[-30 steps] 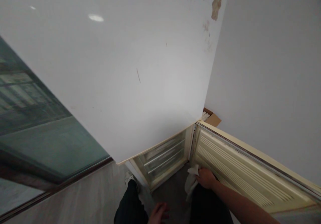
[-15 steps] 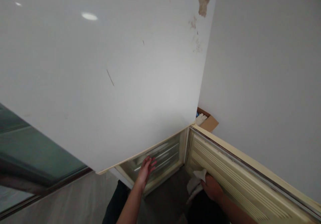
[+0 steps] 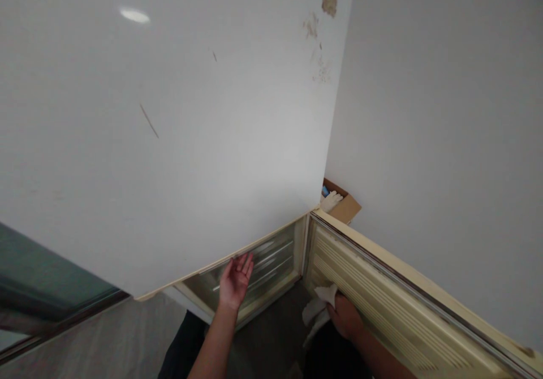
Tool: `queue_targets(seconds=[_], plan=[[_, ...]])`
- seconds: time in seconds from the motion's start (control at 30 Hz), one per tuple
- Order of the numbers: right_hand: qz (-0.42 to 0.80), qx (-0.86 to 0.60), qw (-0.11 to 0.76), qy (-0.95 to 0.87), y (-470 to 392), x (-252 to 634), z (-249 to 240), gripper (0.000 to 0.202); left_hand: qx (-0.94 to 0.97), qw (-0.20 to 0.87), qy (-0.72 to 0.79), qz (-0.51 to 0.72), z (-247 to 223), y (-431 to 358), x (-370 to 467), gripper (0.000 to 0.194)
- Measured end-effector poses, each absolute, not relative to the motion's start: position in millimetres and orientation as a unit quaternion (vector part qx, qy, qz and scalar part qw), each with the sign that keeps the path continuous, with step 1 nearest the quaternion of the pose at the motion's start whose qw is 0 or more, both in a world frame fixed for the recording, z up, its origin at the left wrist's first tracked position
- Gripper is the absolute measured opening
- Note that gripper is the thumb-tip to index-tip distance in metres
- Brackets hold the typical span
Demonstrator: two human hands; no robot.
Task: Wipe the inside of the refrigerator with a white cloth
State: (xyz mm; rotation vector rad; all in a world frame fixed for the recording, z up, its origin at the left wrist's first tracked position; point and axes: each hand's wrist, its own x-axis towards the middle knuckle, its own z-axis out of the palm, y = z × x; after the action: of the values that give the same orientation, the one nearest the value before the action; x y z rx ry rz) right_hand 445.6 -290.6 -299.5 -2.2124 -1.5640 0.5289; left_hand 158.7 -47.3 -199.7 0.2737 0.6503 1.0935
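Observation:
A large white surface (image 3: 237, 141) with scratches and brown patches fills the upper view. Below its edge is an open cabinet-like compartment (image 3: 271, 263) with clear, shiny fronts inside. My left hand (image 3: 236, 281) is before this opening, palm turned up, fingers apart, holding nothing. On the right stands an open, cream-coloured ribbed door (image 3: 382, 305). My right hand (image 3: 345, 315) is beside its inner face, closed on a crumpled white cloth (image 3: 316, 311) that hangs to the left of the fingers.
Behind the door's hinge corner, a cardboard box (image 3: 347, 209) holds a pale glove and something blue. A grey wall (image 3: 432, 130) rises at right. Dark glass panels (image 3: 46, 277) are at left, above grey flooring (image 3: 114, 334). My dark-clothed legs show at the bottom.
My left hand has turned its palm upward and spread its fingers near the upper edge of the opening. My right hand still holds the cloth. The whole view has shifted slightly.

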Motion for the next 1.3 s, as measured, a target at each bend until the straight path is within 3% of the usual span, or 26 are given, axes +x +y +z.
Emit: queue_targets(seconds=[0.2,0.93,1.3], plan=[[0.173,-0.816,0.101,-0.543,-282,435,-285,0.041,0.083,0.803,0.285,0.517,-202,-57,166,0.022],[0.17,-0.815,0.089,-0.546,-280,435,-284,0.04,0.026,0.821,0.306,0.482,-202,-151,170,0.015],[0.158,-0.811,0.093,-0.555,-279,440,-296,0.04,0.033,0.824,0.313,0.471,-215,-162,165,0.011]])
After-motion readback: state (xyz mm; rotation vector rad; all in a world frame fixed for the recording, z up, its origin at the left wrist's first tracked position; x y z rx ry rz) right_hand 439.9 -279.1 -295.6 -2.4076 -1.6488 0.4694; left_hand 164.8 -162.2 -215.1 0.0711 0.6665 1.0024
